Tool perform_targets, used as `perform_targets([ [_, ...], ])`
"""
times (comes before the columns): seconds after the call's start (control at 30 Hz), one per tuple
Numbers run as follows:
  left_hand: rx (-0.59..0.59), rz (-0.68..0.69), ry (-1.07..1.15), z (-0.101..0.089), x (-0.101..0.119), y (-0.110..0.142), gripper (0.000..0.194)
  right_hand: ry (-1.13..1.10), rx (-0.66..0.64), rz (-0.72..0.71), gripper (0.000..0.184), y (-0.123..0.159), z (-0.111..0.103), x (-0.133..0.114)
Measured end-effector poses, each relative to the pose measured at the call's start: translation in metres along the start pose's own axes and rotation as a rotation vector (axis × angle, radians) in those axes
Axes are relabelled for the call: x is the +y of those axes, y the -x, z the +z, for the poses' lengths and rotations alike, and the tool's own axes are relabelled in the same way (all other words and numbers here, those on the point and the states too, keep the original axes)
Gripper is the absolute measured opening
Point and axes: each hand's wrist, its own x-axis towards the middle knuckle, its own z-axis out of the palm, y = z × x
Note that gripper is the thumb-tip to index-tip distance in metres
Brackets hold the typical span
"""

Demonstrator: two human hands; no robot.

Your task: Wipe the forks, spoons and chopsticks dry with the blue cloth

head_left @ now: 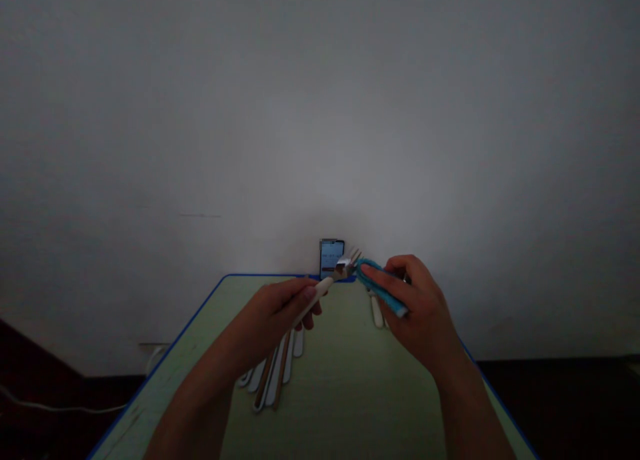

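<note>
My left hand (293, 300) is closed around the pale handle of a fork (323, 288), its metal tines pointing up and to the right. In my right hand (413, 293) is a folded blue cloth (383, 288), pinched between thumb and fingers. The cloth's front end is right by the tines; whether it touches them I cannot tell. Beneath my left forearm lie several utensils with white and brown handles (273, 373), their far ends hidden by my hand. Below my right hand a cream handle (377, 311) shows on the table, partly covered.
A lit phone (330, 257) leans upright against the pale wall (320, 113) at the table's far edge. The light green table (350, 393) has a blue rim. On the floor at left runs a white cable (65, 407).
</note>
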Motion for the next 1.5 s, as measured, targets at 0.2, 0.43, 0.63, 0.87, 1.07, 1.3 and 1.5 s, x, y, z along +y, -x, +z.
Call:
perform_targets([
  [0.2, -0.004, 0.004, -0.004, -0.001, -0.001, 0.001, 0.033, -0.008, 0.026, 0.03, 0.047, 0.0, 0.0, -0.001],
  [0.43, -0.025, -0.029, 0.108, -0.001, 0.0, 0.002, 0.033, 0.013, 0.047, 0.059, 0.044, -0.001, 0.0, -0.004],
  [0.63, -0.035, -0.05, 0.385, 0.004, -0.001, -0.001, 0.029, -0.007, 0.075, 0.069, 0.046, 0.0, 0.001, -0.006],
  [0.87, -0.014, -0.086, 0.54, 0.012, -0.001, -0.01, 0.026, -0.059, 0.06, 0.065, 0.05, 0.001, 0.003, -0.009],
  [1.07, 0.0, -0.097, 0.576, 0.013, 0.005, -0.01, 0.022, -0.084, 0.055, 0.054, 0.046, 0.0, 0.002, -0.011],
  [1.3, 0.021, -0.104, 0.589, 0.014, 0.003, -0.01, 0.023, -0.122, 0.06, 0.07, 0.043, 0.0, 0.001, -0.013],
  [1.5, -0.002, -0.1, 0.599, 0.014, -0.001, -0.01, 0.025, -0.171, 0.119, 0.098, 0.043, 0.0, 0.002, -0.015],
])
